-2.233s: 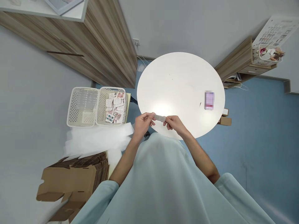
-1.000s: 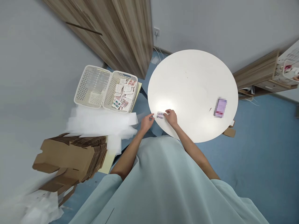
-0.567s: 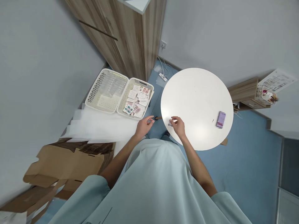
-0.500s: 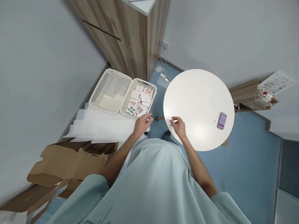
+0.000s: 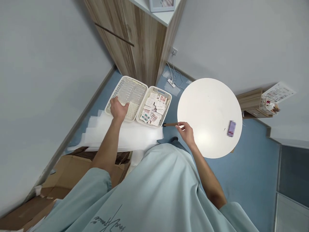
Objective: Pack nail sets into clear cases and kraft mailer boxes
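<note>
My left hand [image 5: 119,109] is over the near left part of a white plastic basket [image 5: 109,109]. Its thumb stands apart from the fingers, and nothing shows in its grasp. Clear plastic packs [image 5: 132,90] lie at the far side of that basket. Beside it, a second white basket [image 5: 168,109] holds several printed cards or packets [image 5: 154,108]. At the left rim of a round white table [image 5: 207,106] is my right hand [image 5: 186,132]. Thumb and fingers are bent together in a pinch; whatever may be between the tips is too small to make out.
White foam sheets [image 5: 135,137] lie in front of the baskets, with cardboard boxes [image 5: 65,174] nearer me on the left. A blurred purple item [image 5: 231,129] rests on the table. A wooden cabinet [image 5: 145,42] stands behind, and a power strip [image 5: 171,83] lies on the floor.
My left hand has moved left, from in front of the card basket to over the left basket, and its fingers have spread. The right hand has stayed by the table rim. The view has shifted slightly.
</note>
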A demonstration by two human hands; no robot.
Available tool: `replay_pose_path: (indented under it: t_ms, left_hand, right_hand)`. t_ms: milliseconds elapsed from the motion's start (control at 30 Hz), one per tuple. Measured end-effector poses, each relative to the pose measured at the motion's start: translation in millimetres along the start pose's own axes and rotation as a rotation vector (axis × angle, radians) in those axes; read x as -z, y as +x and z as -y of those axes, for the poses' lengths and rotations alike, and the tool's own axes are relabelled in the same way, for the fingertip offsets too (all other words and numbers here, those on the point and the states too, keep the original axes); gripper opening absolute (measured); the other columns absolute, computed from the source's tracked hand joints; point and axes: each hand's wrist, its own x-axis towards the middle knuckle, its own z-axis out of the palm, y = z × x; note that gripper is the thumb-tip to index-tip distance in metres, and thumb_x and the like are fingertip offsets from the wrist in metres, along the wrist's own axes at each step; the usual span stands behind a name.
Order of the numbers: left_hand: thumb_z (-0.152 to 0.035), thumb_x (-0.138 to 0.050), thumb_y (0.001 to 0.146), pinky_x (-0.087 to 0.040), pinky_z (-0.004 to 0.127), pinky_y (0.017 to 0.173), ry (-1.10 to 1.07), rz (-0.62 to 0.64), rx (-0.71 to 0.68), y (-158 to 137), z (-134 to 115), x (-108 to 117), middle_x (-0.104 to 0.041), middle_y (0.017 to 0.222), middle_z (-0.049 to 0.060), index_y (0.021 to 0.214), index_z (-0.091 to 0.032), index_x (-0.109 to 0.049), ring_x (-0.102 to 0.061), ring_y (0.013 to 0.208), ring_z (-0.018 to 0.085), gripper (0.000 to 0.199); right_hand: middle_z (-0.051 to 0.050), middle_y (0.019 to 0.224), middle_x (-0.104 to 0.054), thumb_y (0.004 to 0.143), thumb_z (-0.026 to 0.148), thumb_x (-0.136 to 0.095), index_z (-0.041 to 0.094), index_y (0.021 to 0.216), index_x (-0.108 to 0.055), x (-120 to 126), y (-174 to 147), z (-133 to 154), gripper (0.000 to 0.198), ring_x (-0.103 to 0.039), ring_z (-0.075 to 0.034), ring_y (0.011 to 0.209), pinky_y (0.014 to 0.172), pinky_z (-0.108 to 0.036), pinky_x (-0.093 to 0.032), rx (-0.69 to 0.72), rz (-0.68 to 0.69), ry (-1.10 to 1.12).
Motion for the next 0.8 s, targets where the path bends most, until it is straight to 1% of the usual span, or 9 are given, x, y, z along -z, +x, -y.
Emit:
replay_pose_path:
  t_ms: [33, 100, 233, 367, 467, 533, 700, 800]
  left_hand:
    - [-0.031, -0.076, 0.086, -0.041, 0.057, 0.12, 0.05, -0.008, 0.038, 7, 1, -2, -0.046, 0.155, 0.029, 0.153, -0.005, -0.044, -0.053, 0.141, 0.043, 0.079]
    - [-0.031, -0.078, 0.086, -0.042, 0.055, 0.12, 0.139, -0.038, 0.115, 17, 0, -6, -0.049, 0.156, 0.027, 0.153, -0.007, -0.046, -0.053, 0.141, 0.043, 0.078]
    - [-0.033, -0.077, 0.087, -0.048, 0.056, 0.115, 0.188, -0.033, 0.143, 25, -5, -16, -0.05, 0.154, 0.027, 0.153, -0.008, -0.046, -0.06, 0.133, 0.044, 0.077]
    - [-0.033, -0.076, 0.089, -0.05, 0.059, 0.112, 0.193, -0.061, 0.154, 25, -8, -20, -0.05, 0.152, 0.029, 0.152, -0.008, -0.042, -0.061, 0.133, 0.045, 0.076]
    - [-0.034, -0.076, 0.09, -0.049, 0.062, 0.112, 0.186, -0.065, 0.16, 21, -8, -20, -0.048, 0.153, 0.031, 0.154, -0.008, -0.038, -0.059, 0.136, 0.047, 0.079]
    - [-0.035, -0.077, 0.088, -0.048, 0.063, 0.113, 0.182, -0.077, 0.166, 17, -8, -19, -0.049, 0.153, 0.031, 0.155, -0.007, -0.037, -0.058, 0.137, 0.047, 0.082]
    - [-0.035, -0.08, 0.083, -0.046, 0.059, 0.116, 0.134, -0.158, 0.139, 0, -10, -8, -0.056, 0.15, 0.024, 0.156, -0.011, -0.039, -0.056, 0.14, 0.043, 0.087]
    - [-0.034, -0.082, 0.081, -0.046, 0.056, 0.117, 0.065, -0.238, 0.087, -14, -21, 3, -0.058, 0.149, 0.021, 0.157, -0.014, -0.039, -0.059, 0.137, 0.04, 0.09]
  right_hand:
    - [-0.009, 0.117, -0.074, 0.094, 0.058, -0.064, 0.023, 0.114, -0.072, 0, -1, 1, 0.041, -0.068, -0.021, 0.081, 0.079, -0.038, -0.054, -0.005, -0.009, -0.006]
    - [-0.009, 0.118, -0.075, 0.094, 0.058, -0.063, 0.024, 0.114, -0.072, 0, -2, 1, 0.041, -0.068, -0.021, 0.081, 0.079, -0.039, -0.055, -0.016, -0.023, -0.01]
    - [-0.008, 0.117, -0.075, 0.094, 0.057, -0.064, 0.024, 0.114, -0.072, 2, -4, 1, 0.039, -0.068, -0.021, 0.08, 0.077, -0.038, -0.055, -0.048, -0.043, 0.004]
    - [-0.008, 0.118, -0.075, 0.094, 0.057, -0.065, 0.024, 0.113, -0.073, 2, -3, 2, 0.039, -0.067, -0.02, 0.079, 0.078, -0.039, -0.056, -0.063, -0.058, 0.012]
    - [-0.008, 0.117, -0.076, 0.093, 0.058, -0.065, 0.024, 0.114, -0.073, 1, -1, 3, 0.04, -0.067, -0.021, 0.08, 0.078, -0.039, -0.056, -0.069, -0.048, 0.01]
    - [-0.008, 0.117, -0.076, 0.093, 0.057, -0.064, 0.024, 0.114, -0.073, 0, 1, 4, 0.039, -0.068, -0.021, 0.08, 0.079, -0.039, -0.056, -0.06, -0.034, 0.002]
    - [-0.007, 0.119, -0.076, 0.092, 0.055, -0.066, 0.025, 0.11, -0.073, -3, 9, 6, 0.036, -0.068, -0.021, 0.081, 0.08, -0.04, -0.055, -0.041, 0.009, 0.002]
    - [-0.008, 0.114, -0.076, 0.091, 0.056, -0.067, 0.024, 0.111, -0.072, -3, 14, 8, 0.038, -0.068, -0.022, 0.081, 0.08, -0.04, -0.056, -0.003, 0.042, 0.049]
